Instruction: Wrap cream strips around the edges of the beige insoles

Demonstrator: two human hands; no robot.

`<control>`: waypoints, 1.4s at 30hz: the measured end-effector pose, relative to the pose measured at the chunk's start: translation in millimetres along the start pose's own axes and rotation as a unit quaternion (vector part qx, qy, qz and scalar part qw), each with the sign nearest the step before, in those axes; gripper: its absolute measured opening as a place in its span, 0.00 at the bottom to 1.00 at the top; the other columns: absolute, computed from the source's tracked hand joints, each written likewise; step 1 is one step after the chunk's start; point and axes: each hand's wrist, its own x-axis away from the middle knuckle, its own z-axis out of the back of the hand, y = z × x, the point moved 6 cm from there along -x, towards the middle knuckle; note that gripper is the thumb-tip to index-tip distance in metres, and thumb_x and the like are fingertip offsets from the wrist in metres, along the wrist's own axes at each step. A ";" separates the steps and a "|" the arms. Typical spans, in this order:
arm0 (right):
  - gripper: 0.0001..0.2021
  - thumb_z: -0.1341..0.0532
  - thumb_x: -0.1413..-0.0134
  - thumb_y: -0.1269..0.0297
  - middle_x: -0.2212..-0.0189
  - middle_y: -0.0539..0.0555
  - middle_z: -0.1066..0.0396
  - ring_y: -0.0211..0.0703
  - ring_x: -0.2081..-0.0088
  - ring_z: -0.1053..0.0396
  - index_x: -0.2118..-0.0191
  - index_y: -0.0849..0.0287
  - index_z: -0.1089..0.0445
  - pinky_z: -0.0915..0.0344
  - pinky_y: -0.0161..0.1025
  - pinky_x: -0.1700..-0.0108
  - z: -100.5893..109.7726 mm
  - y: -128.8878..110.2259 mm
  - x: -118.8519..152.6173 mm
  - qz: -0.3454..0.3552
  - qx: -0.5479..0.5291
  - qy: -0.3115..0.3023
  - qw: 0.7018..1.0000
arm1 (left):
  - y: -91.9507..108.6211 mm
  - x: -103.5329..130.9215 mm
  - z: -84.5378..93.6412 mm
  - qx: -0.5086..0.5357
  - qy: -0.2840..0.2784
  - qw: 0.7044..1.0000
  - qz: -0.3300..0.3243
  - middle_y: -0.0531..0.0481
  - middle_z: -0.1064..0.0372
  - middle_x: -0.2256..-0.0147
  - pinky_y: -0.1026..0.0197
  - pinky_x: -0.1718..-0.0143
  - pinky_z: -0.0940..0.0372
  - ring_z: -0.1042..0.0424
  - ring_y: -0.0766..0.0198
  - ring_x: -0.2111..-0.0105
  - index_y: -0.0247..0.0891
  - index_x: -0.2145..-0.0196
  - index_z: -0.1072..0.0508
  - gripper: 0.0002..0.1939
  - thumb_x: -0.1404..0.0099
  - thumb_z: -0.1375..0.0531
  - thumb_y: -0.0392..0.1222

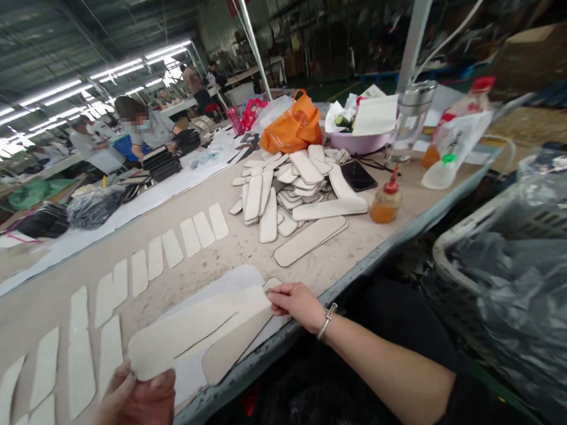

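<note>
A long cream-coloured strip with rounded ends (189, 330) is held slightly above the table between my hands. My left hand (136, 407) pinches its left end between thumb and fingers. At the other end, my right hand (296, 304), with a bracelet at the wrist, grips the strip with its fingertips. A similar dark-edged piece (230, 349) lies underneath, on a white sheet (242, 275). Beyond my right hand rest two overlapping strips (310, 240). Several pale strips (156, 258) are laid out in rows to the left.
A heap of pale pieces (267, 217) lies ahead, beside a dark phone (358, 175) and a glue bottle (386, 200). An orange bag (293, 125), purple basin (359, 143) and glass jar (407, 125) stand behind. A plastic-lined crate (446, 254) is right. Across the table, a person (150, 131) handles black pieces.
</note>
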 end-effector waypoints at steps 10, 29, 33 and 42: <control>0.09 0.41 0.54 0.66 0.74 0.48 0.28 0.37 0.72 0.32 0.64 0.59 0.29 0.37 0.32 0.68 32.5 -27.3 -12.4 0.138 0.386 0.109 0.905 | -92.7 -22.6 60.1 -0.076 0.004 0.993 0.090 0.55 0.34 0.77 0.65 0.76 0.39 0.35 0.67 0.76 0.38 0.75 0.29 0.15 0.61 0.31 0.45; 0.06 0.41 0.54 0.62 0.75 0.49 0.27 0.40 0.69 0.30 0.70 0.57 0.30 0.39 0.36 0.64 29.5 -27.0 -26.9 0.114 0.569 0.115 0.806 | -116.3 -42.7 60.0 -0.531 -0.107 0.839 0.048 0.55 0.35 0.84 0.64 0.76 0.45 0.36 0.64 0.80 0.37 0.76 0.28 0.17 0.47 0.45 0.54; 0.07 0.42 0.53 0.61 0.75 0.49 0.27 0.42 0.70 0.30 0.70 0.57 0.30 0.39 0.37 0.65 27.7 -27.7 -27.8 0.113 0.590 0.111 0.792 | -117.5 -42.4 59.4 -0.526 -0.111 0.842 0.035 0.54 0.34 0.82 0.64 0.76 0.45 0.35 0.65 0.80 0.37 0.76 0.29 0.15 0.47 0.45 0.52; 0.07 0.42 0.54 0.61 0.76 0.48 0.28 0.42 0.69 0.30 0.71 0.56 0.30 0.39 0.38 0.64 26.7 -27.9 -26.5 0.105 0.592 0.109 0.791 | -116.0 -42.7 57.4 -0.549 -0.134 0.825 0.003 0.55 0.34 0.80 0.64 0.74 0.42 0.34 0.66 0.77 0.37 0.76 0.32 0.12 0.46 0.44 0.49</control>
